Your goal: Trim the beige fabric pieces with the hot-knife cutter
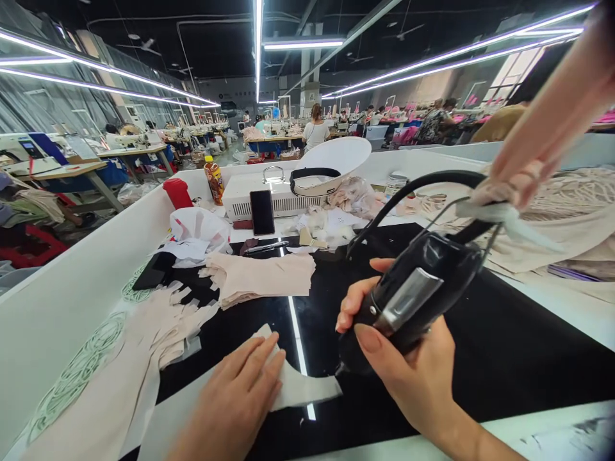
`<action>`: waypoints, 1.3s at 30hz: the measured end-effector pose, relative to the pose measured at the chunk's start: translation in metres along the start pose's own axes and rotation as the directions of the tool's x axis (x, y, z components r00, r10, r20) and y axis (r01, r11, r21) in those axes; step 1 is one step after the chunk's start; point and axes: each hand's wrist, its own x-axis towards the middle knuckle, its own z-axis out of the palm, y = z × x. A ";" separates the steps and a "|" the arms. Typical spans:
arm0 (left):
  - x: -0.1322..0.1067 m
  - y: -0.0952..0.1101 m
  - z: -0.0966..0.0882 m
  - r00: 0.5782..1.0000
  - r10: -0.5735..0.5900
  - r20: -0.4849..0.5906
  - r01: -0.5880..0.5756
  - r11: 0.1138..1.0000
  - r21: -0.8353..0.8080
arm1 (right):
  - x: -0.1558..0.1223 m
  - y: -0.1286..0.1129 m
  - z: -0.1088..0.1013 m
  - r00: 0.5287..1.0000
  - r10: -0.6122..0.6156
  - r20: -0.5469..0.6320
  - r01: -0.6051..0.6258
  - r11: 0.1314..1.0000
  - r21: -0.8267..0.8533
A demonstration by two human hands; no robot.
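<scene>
My left hand [240, 384] lies flat with fingers extended on a pale fabric piece [307, 389], whose narrow curved end points right. My right hand [408, 365] is wrapped around a black handheld power tool [408, 294] with a metal plate on its side. The tool's lower tip is at the right end of the fabric; whether it touches cannot be made out. A thick black cable [408, 186] loops from its top, where a blurred pinkish strip, apparently cloth, is knotted [504, 205]. Beneath all this is a glossy black work surface [504, 339].
A stack of beige cut pieces [266, 278] lies ahead, with more fabric [125, 358] at left beside green cord [81, 365]. Behind stand a phone [262, 212], a white box [240, 198] and a bottle [214, 179]. Fabric heaps [567, 218] lie at right. People work farther back.
</scene>
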 end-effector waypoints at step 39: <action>0.047 0.042 0.009 0.990 0.099 -0.096 -0.123 0.949 -0.289 | -0.010 0.010 -0.001 0.997 0.065 0.048 -0.065 0.998 -0.004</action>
